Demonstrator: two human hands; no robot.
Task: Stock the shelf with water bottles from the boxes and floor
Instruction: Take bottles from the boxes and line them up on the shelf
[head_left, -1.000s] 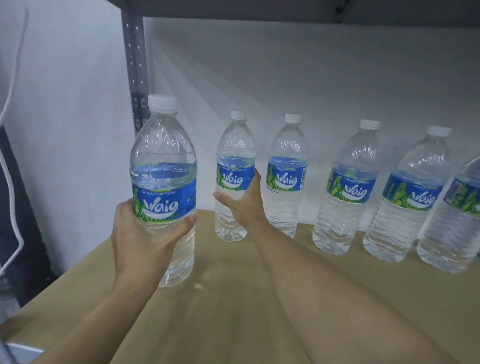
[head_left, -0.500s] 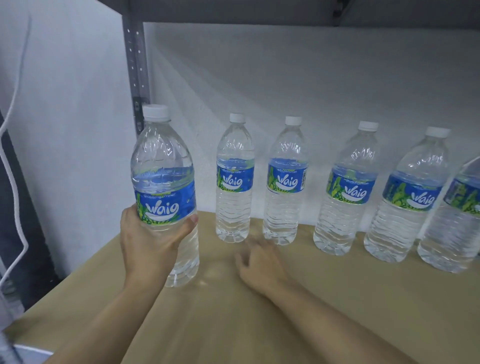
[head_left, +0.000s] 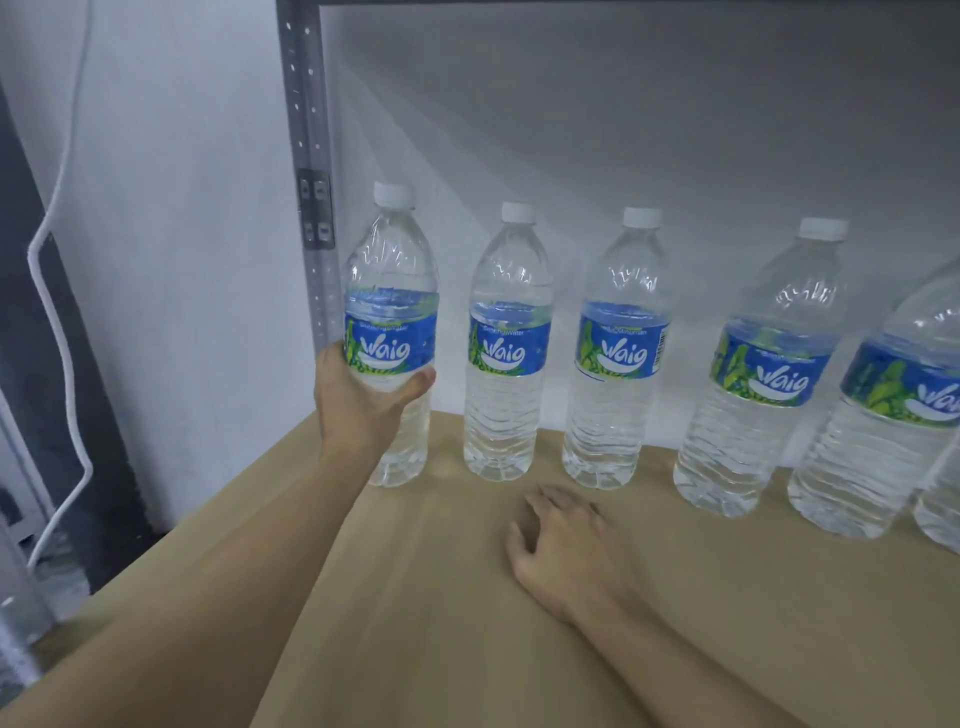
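– Water bottle (head_left: 390, 332), upright at shelf (head_left: 467, 649) back, 9 o'clock of the other bottles (head_left: 506, 343): label?
– Blue, "Waig". Left hand (head_left: 358, 405) curls round it, arm outstretched; right hand (head_left: 563, 545) lies on shelf, fingers loose, at its 4 o'clock.

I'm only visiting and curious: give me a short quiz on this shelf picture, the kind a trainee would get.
1. True or false: the left hand grips the leftmost bottle.
2. The right hand is: A) holding a bottle; B) empty, low over the shelf board; C) out of view.
3. Fill in: the bottle caps are ___ in colour.
Key: 1 true; 2 B; 3 white.
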